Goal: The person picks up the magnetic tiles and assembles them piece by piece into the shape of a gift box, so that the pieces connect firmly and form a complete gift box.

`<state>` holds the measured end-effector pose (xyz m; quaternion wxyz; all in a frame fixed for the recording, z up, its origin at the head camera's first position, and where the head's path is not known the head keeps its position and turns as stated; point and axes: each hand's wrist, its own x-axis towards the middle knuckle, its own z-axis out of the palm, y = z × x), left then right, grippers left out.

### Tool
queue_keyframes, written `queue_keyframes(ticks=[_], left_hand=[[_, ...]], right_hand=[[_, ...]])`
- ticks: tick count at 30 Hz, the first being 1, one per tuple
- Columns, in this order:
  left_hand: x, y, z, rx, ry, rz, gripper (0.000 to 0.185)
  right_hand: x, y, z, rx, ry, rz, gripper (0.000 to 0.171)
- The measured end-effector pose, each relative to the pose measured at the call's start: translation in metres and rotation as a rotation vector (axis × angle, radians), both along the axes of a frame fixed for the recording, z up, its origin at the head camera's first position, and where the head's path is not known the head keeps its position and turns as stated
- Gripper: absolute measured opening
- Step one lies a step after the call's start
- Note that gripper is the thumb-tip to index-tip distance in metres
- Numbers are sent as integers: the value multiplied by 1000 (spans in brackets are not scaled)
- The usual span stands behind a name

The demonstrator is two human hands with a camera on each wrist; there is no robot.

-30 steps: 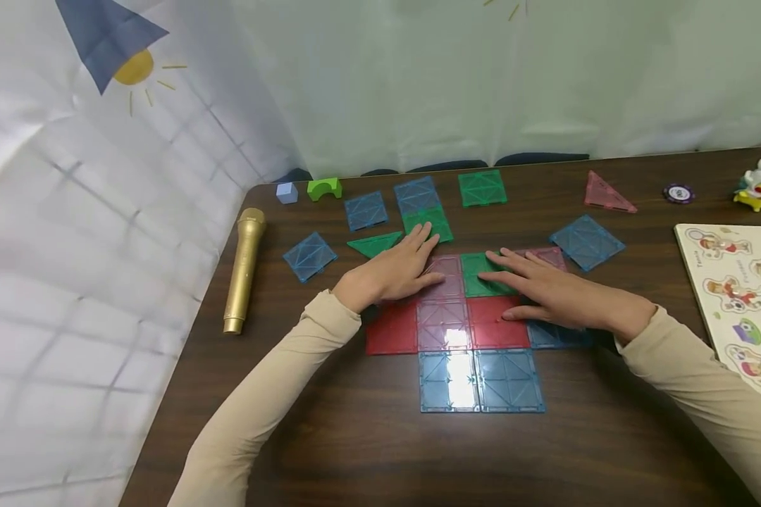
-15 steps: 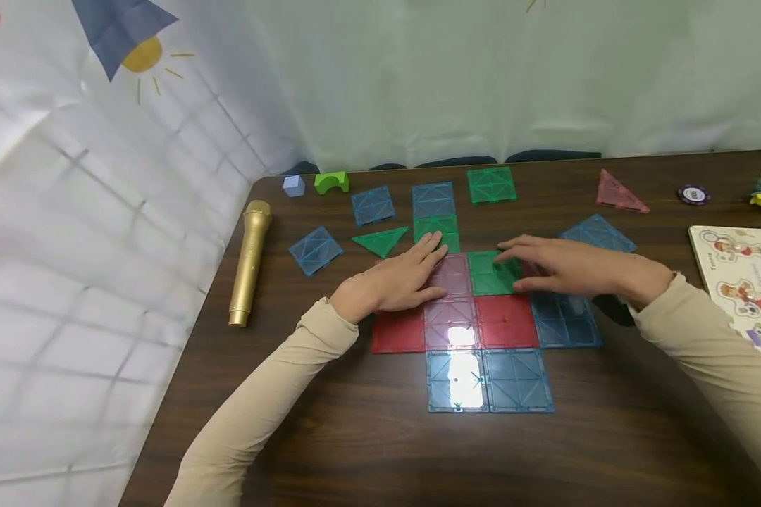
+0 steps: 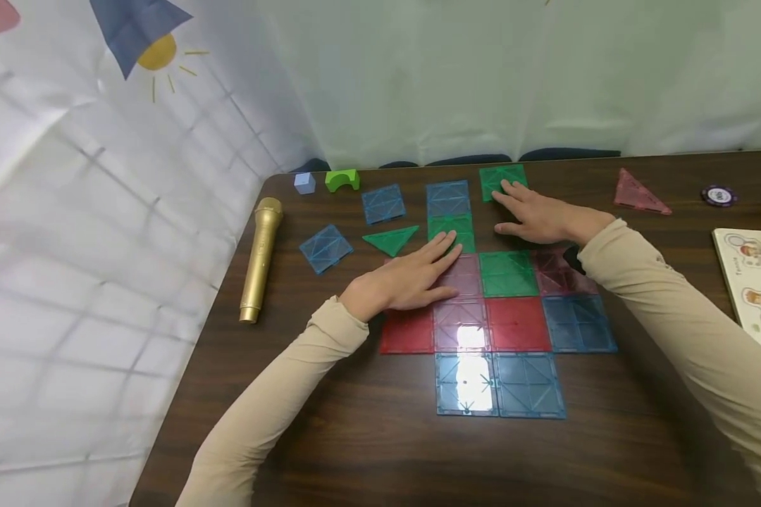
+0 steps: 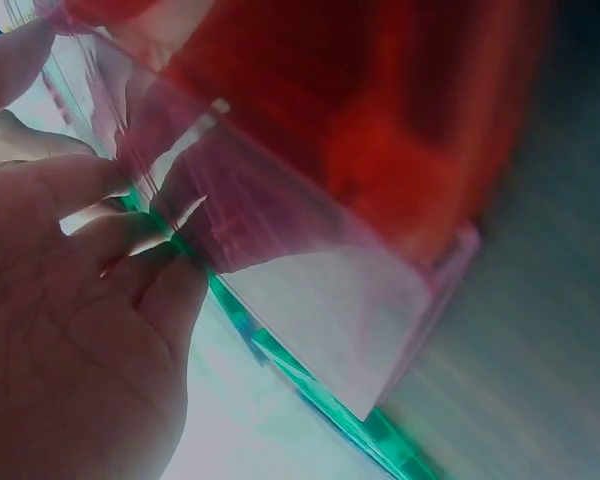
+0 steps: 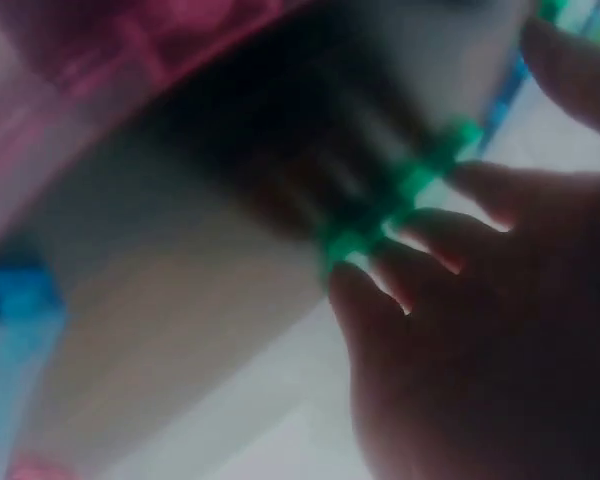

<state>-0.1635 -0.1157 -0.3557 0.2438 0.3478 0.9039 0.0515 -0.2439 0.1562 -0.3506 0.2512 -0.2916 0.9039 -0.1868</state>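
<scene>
The green square tile point(image 3: 502, 180) lies flat at the far edge of the table point(image 3: 355, 451), under the fingertips of the right hand point(image 3: 533, 215) — fingers stretched nearly straight and resting on it, gripping nothing. In the right wrist view the green edge point(image 5: 400, 195) shows just past those fingers, blurred. The left hand point(image 3: 409, 278) lies flat with straight fingers on a pink tile point(image 3: 461, 276) of the joined mat; its fingertips reach a second green tile point(image 3: 452, 231) ahead of it. Right of that hand sit another green square point(image 3: 509, 274) and a dark pink one point(image 3: 561, 276); nearer the person come red tiles point(image 3: 518, 324) and blue ones point(image 3: 499, 386). Left of the left hand — a green triangle point(image 3: 391, 239), loose blue squares point(image 3: 325, 248) and a gold microphone point(image 3: 261, 259). Well right of the right hand lie a pink triangle point(image 3: 639, 193) and a poker chip point(image 3: 719, 195).
</scene>
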Motion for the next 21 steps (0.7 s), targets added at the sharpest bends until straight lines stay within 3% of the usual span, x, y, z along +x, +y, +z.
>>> queue_keyframes(ticks=[6,16,21], left_hand=[[-1,6,2,2,-38,9,78],[0,4,1,-21,-47,10,76],[0,4,1,-22,-44,4,76]], right_hand=[[10,-2,2,53,15,22,75],[76,-9,6,114,168,95,73],[92,-14,4,81,201,105,71]])
